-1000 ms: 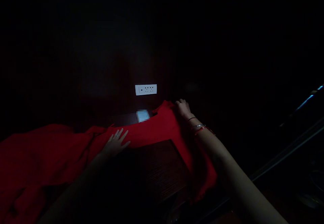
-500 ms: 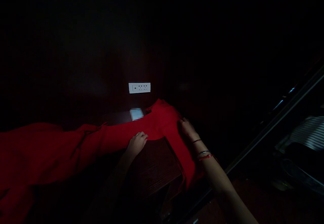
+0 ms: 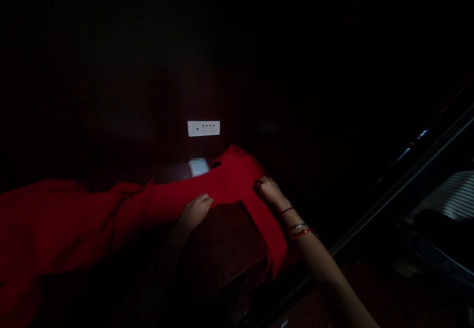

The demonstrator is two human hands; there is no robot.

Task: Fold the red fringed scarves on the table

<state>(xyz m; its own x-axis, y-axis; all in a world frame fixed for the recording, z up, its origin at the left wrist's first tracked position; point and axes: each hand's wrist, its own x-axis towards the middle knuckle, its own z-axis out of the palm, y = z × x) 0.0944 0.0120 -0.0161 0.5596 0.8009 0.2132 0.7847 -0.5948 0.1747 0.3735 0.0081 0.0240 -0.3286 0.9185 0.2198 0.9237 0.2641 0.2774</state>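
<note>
A long red cloth [image 3: 177,197] stretches from the left edge across a dark wooden surface [image 3: 229,239], and its right part hangs over the surface's right end. My left hand [image 3: 197,210] is closed on the cloth's near edge at the middle, a ring on one finger. Farther right, my right hand [image 3: 269,191] has its fingers curled onto the cloth near its right edge, with bracelets on the wrist. The fingertips of both hands are partly lost in the dim light.
A white socket panel [image 3: 203,128] is on the dark wall behind. Below it lies a small pale, blurred item [image 3: 199,167] behind the cloth. At the far right is a striped light fabric [image 3: 454,194] beyond a slanted dark edge.
My right hand has moved slightly left over the cloth, and its fingers are more curled. My left hand has shifted a little to the left.
</note>
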